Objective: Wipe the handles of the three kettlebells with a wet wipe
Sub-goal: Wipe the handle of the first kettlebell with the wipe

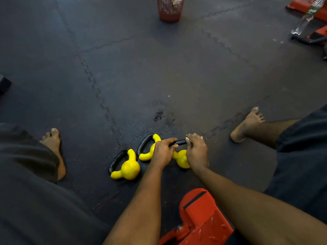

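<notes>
Three yellow kettlebells with black handles lie in a row on the dark rubber floor. The left kettlebell (127,167) lies untouched, its handle pointing away from me. The middle kettlebell (147,152) is partly hidden under my left wrist. Both hands are on the black handle (180,142) of the right kettlebell (182,158). My left hand (163,150) grips the handle's left end. My right hand (196,149) curls over its right end. No wet wipe is visible; it may be hidden inside a hand.
A red metal machine foot (203,220) sits right below my arms. My bare feet (54,149) (249,124) flank the kettlebells. A red mesh bin (169,8) stands far ahead; a clear bottle (306,16) and more red equipment (316,34) are at top right. Wet specks (158,115) mark the mat.
</notes>
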